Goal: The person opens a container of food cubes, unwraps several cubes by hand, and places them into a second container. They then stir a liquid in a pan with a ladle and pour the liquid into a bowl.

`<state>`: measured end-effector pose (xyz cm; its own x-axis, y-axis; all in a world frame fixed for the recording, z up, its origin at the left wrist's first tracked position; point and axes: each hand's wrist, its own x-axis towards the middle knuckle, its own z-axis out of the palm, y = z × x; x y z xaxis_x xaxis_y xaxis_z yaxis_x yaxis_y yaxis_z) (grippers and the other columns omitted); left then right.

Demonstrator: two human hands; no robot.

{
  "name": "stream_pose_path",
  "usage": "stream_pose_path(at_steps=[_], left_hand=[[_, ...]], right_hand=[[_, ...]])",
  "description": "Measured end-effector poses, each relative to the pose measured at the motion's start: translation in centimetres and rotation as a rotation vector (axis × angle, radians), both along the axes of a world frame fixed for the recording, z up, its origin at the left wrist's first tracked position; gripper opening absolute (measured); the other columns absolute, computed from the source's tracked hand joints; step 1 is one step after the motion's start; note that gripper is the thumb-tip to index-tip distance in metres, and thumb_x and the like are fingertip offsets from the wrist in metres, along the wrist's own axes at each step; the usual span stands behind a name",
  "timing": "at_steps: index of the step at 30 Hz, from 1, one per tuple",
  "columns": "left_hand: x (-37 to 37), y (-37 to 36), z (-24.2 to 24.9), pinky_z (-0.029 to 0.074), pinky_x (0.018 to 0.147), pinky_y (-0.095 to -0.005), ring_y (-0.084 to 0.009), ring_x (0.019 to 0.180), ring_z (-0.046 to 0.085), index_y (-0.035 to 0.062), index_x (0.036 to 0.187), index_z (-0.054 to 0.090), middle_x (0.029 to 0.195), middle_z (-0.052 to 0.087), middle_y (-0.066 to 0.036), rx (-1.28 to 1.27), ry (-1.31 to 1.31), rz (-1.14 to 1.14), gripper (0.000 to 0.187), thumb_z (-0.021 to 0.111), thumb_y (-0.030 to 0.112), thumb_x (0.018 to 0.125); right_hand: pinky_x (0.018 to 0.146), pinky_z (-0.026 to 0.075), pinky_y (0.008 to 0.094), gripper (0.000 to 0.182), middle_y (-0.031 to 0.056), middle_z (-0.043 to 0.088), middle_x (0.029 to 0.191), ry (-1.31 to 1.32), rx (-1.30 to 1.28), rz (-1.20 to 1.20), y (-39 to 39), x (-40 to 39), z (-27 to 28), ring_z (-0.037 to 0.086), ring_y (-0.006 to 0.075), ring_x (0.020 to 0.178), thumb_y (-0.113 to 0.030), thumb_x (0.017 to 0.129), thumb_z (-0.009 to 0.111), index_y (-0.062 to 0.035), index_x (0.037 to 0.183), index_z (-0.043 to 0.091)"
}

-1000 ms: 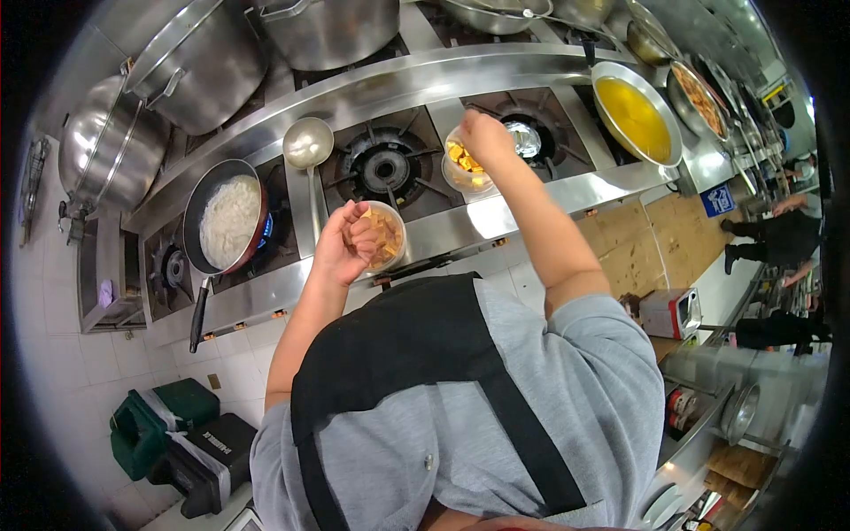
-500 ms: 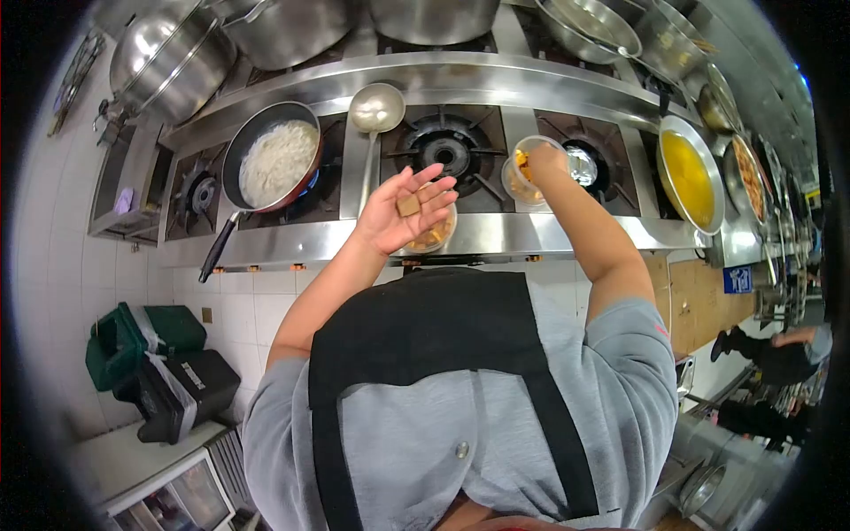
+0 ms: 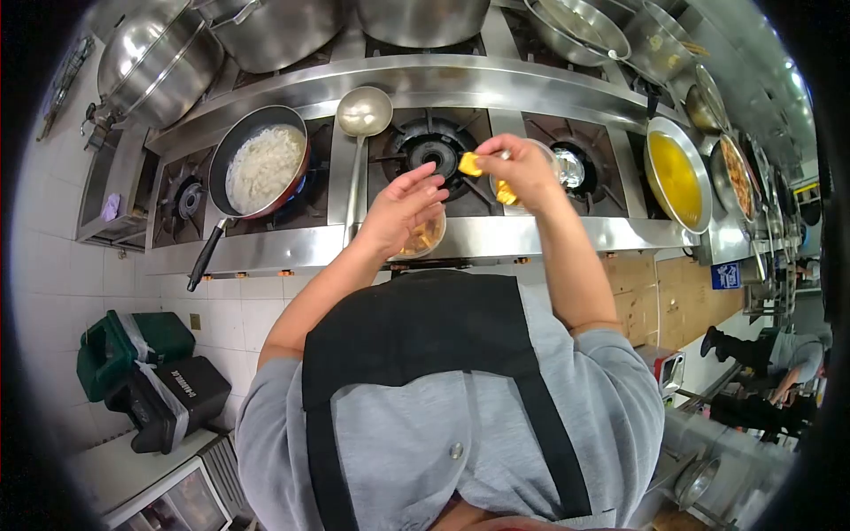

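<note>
Over the front of the stove, my left hand point(image 3: 405, 209) is half curled and turned sideways; whether the brown cube is still in it cannot be seen. Beneath it, a round container point(image 3: 427, 237) of orange-brown pieces sits on the front ledge. My right hand point(image 3: 522, 170) pinches a shiny yellow wrapper point(image 3: 470, 164) between thumb and fingers, beside the middle burner point(image 3: 434, 159). Another yellow wrapper point(image 3: 506, 193) shows just below this hand. A clear round tub point(image 3: 542, 152) is partly hidden behind the right hand.
A black-handled pan point(image 3: 266, 168) of white food stands on a lit burner at left. A long ladle point(image 3: 364, 112) lies beside it. At right are a bowl of yellow liquid point(image 3: 676, 173) and other pans. Large pots point(image 3: 266, 34) line the back. A person point(image 3: 779, 356) stands far right.
My right hand has come out of the tub and moved left with a yellow wrapper. My left hand has turned from palm up to sideways, and the brown cube is no longer visible.
</note>
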<state>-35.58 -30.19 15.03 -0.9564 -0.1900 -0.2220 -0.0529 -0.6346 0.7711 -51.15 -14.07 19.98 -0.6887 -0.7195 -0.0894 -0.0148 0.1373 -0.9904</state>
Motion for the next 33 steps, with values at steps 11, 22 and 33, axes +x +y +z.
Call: stream_pose_path(at_steps=[11, 22, 33], left_hand=[[0.8, 0.4, 0.0, 0.050, 0.083, -0.0280, -0.0162, 0.092, 0.060, 0.0031, 0.125, 0.051, 0.108, 0.058, -0.008, -0.108, 0.069, 0.135, 0.038, 0.057, 0.003, 0.088], [2.2, -0.1, 0.8, 0.051, 0.086, -0.0307, -0.0179, 0.095, 0.060, 0.0017, 0.125, 0.050, 0.110, 0.059, -0.010, 0.029, 0.000, 0.206, 0.034, 0.052, 0.005, 0.091], [2.9, -1.1, 0.2, 0.051, 0.073, -0.0253, -0.0119, 0.077, 0.057, -0.0023, 0.127, 0.045, 0.092, 0.058, -0.007, -0.035, -0.054, 0.201, 0.038, 0.052, 0.002, 0.089]], right_hand=[[0.068, 0.043, 0.0198, 0.022, 0.0001, 0.056, 0.085, -0.148, -0.091, 0.058, -3.1, 4.8, -2.1, 0.051, 0.0060, 0.074, -0.005, 0.077, 0.063, -0.0012, 0.099, 0.060], [0.069, 0.045, 0.0240, 0.023, 0.0041, 0.059, 0.085, 0.166, -0.054, 0.037, -5.3, 6.8, -3.3, 0.055, 0.0098, 0.078, -0.007, 0.075, 0.065, -0.0015, 0.095, 0.055], [0.064, 0.050, 0.0387, 0.014, 0.0137, 0.060, 0.083, 1.012, -0.057, 0.060, -5.7, 7.2, -3.0, 0.060, 0.0340, 0.076, -0.017, 0.081, 0.062, -0.0047, 0.088, 0.058]])
